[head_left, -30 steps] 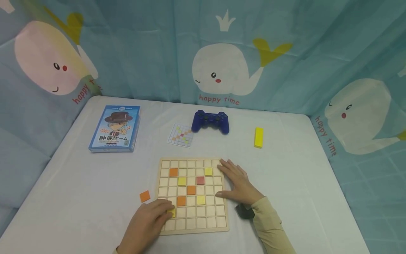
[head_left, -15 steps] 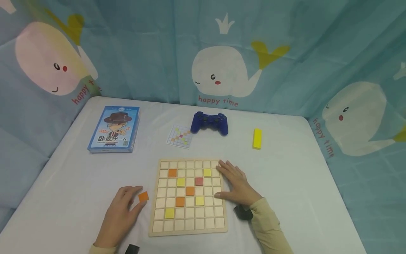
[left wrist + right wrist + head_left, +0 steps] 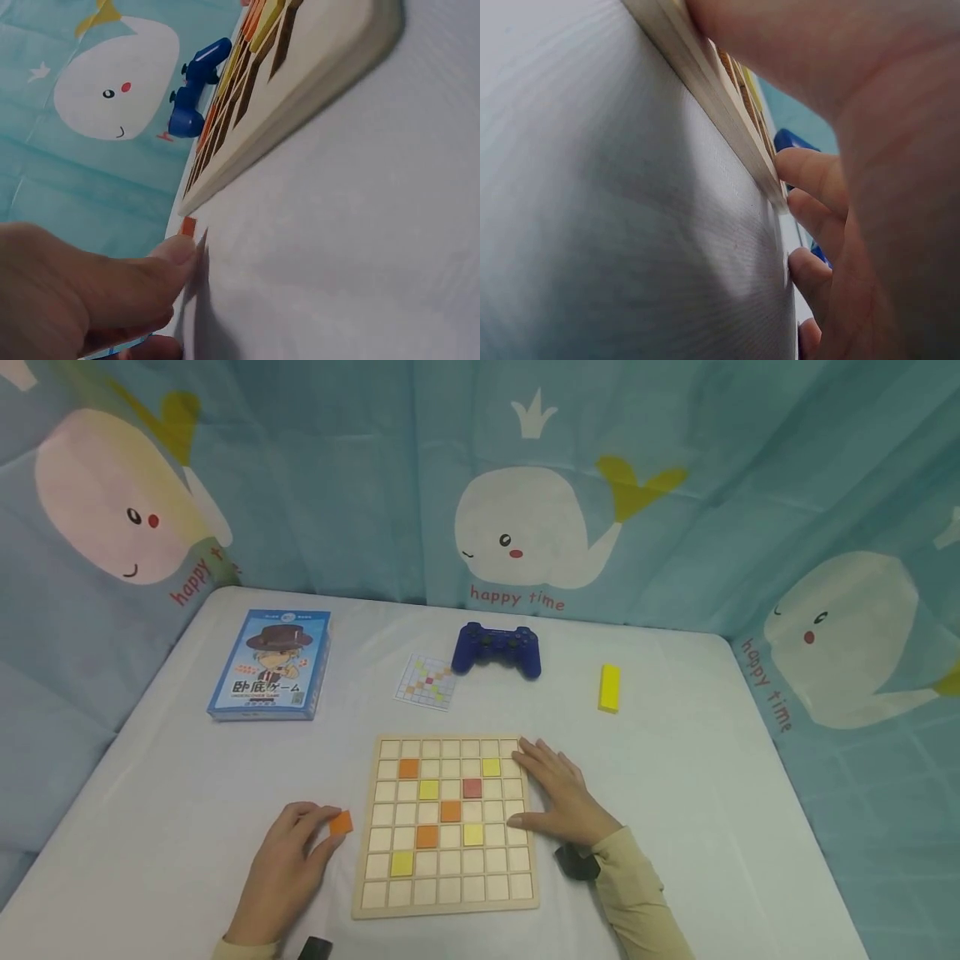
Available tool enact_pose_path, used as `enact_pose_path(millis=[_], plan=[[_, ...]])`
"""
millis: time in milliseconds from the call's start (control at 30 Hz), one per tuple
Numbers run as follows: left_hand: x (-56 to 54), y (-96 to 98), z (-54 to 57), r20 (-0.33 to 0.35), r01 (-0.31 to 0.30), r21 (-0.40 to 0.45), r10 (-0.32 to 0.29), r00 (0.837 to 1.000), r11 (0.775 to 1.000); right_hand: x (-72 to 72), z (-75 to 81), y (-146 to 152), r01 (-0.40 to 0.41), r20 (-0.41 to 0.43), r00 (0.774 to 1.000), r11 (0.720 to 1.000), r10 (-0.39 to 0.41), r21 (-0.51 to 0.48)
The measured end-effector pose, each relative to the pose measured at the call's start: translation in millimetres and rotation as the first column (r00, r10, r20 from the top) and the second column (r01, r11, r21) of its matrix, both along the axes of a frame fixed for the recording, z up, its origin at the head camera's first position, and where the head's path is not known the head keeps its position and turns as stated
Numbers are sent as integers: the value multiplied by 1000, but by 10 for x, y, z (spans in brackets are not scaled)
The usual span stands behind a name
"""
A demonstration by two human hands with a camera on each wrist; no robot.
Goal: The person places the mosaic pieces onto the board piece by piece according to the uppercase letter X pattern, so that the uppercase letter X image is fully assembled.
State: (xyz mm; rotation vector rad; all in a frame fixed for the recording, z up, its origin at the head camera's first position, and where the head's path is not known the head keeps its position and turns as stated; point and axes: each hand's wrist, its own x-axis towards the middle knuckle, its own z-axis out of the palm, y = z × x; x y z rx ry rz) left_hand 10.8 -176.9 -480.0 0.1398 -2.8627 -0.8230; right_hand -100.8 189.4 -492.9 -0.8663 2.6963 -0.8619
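My left hand (image 3: 288, 864) pinches an orange square tile (image 3: 341, 822) on the white table, just left of the wooden grid board (image 3: 448, 890). In the left wrist view the thumb covers most of that tile (image 3: 189, 224). My right hand (image 3: 558, 793) rests with spread, fairly straight fingers on the board's right edge. The right wrist view has the thumb and index finger touching the board's side (image 3: 735, 124). Orange tiles (image 3: 450, 811), yellow tiles (image 3: 428, 790) and one red tile (image 3: 472, 788) sit in scattered cells of the board.
Behind the board lie a printed grid card (image 3: 425, 682), a blue game controller (image 3: 497, 649) and a yellow block (image 3: 609, 688). A blue game box (image 3: 272, 664) stands at the back left. Curtains with whales (image 3: 525, 527) surround the table.
My left hand has let go of the yellow tile in the board's lower left and moved left to the loose orange tile, where its fingers have closed. The right hand stays put.
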Motion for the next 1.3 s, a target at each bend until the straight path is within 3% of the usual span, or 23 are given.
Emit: enact_pose_path(millis=[100, 200, 333, 433, 567, 733, 900, 1033, 1167, 1300], plan=[[-18, 51, 48, -4, -15, 22, 15, 1000, 1000, 1, 9, -1, -4, -3, 1000, 1000, 4, -7], [-53, 138, 98, -50, 0, 38, 2, 999, 999, 0, 15, 1, -3, -1, 1000, 1000, 3, -18], [-113, 301, 118, -141, 96, 38, -89, 986, 995, -4, 4, 9, -4, 1, 1000, 1000, 4, -24], [-149, 463, 111, -183, 193, 41, -182, 966, 980, -9, -5, 14, -3, 4, 1000, 1000, 4, -23], [-169, 691, 111, -226, 327, 60, -307, 925, 943, -13, -14, 14, -2, 3, 1000, 1000, 2, -23], [-190, 951, 133, -299, 466, 60, -430, 852, 883, -13, -20, 13, 2, -7, 1000, 1000, -2, -19], [-201, 1147, 139, -328, 569, 66, -521, 788, 820, -13, -25, 13, 3, -10, 1000, 1000, -3, -16], [-193, 1239, 98, -353, 619, 6, -578, 736, 785, -14, -23, 16, 2, -9, 1000, 1000, -2, -17], [-184, 1286, 50, -357, 638, -82, -621, 698, 766, -12, -15, 17, 4, -8, 1000, 1000, -4, -17], [-174, 1306, 2, -334, 651, -116, -647, 686, 750, -6, -9, 10, 4, -4, 1000, 1000, -4, -16]])
